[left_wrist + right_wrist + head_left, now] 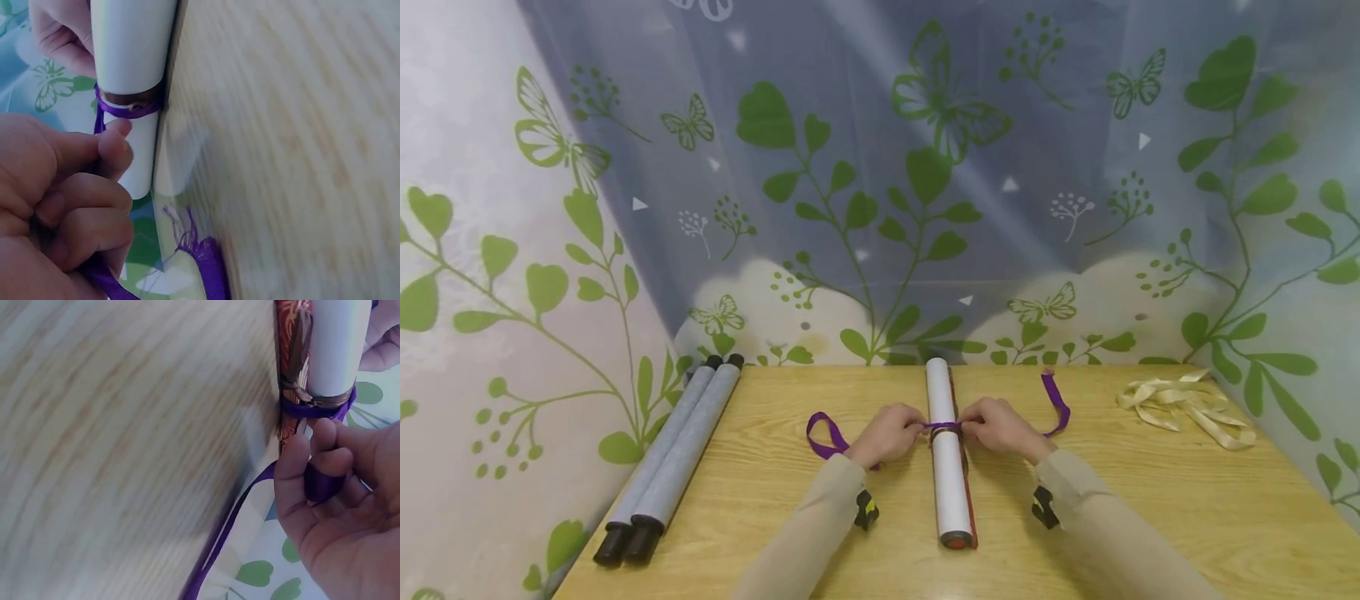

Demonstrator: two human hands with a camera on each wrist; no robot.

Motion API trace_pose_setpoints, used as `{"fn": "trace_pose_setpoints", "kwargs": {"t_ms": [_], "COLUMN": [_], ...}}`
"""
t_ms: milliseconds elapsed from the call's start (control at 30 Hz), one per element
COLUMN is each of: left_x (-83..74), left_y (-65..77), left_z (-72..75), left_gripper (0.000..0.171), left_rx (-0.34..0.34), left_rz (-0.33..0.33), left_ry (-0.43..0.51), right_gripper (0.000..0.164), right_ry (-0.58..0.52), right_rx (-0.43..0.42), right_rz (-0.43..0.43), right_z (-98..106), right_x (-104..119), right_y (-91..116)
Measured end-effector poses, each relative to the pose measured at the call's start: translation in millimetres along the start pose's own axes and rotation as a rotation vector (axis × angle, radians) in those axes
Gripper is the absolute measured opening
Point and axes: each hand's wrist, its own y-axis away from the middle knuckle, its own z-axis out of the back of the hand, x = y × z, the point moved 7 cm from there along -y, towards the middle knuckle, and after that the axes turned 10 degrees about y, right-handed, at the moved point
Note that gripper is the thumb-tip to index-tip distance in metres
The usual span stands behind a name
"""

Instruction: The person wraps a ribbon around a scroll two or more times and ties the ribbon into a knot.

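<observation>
A white rolled scroll (951,483) with a red patterned strip (294,337) along its right side lies lengthwise on the table. Around its middle runs a purple ribbon (134,112), close beside a thin brown cord (334,400). My left hand (887,435) pinches the ribbon at the scroll's left side, its other fingers curled over the tail that loops out on the table. On the opposite side, my right hand (1002,429) grips the ribbon between thumb and fingers, with a fold of it (322,484) inside the hand. The other tail trails off to the right.
Two grey-blue rolls (681,442) with black end caps lie side by side at the table's left. A loose heap of cream ribbon (1183,404) lies at the back right. Behind the wooden table (820,542) hangs a leaf-patterned curtain (865,250).
</observation>
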Motion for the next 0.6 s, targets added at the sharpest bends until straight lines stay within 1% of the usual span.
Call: {"fn": "trace_pose_setpoints", "kwargs": {"t_ms": [67,167,233,300,367,467,533,600], "left_x": [1.0,4.7,7.2,9.4,9.8,9.5,7.6,5.2], "left_y": [0.6,2.0,4.1,6.2,8.0,8.7,9.4,9.9], "left_z": [0.5,2.9,7.2,13.9,23.1,37.3,45.2,52.4], "left_gripper": [0.019,0.02,0.021,0.022,0.019,0.014,0.011,0.009], "left_rx": [0.018,0.064,0.095,0.119,0.121,0.092,0.048,-0.024], "left_rz": [0.0,0.023,0.049,0.071,0.068,0.045,0.03,0.027], "left_ry": [-0.003,0.053,0.094,0.094,0.035,-0.111,-0.237,-0.373], "right_gripper": [0.019,0.02,0.018,0.016,0.014,0.012,0.01,0.008], "right_ry": [0.009,0.023,0.04,0.057,0.071,0.105,0.156,0.217], "right_rx": [0.001,0.001,0.004,0.019,0.041,0.049,0.008,-0.046], "right_rz": [0.009,0.036,0.068,0.098,0.108,0.101,0.09,0.065], "right_z": [0.4,2.2,4.1,6.6,9.5,17.6,25.1,32.5], "right_x": [0.9,2.2,2.5,0.8,-3.6,-10.9,-14.0,-15.9], "right_y": [-0.5,-0.7,0.8,3.5,6.8,10.4,12.9,14.5]}}
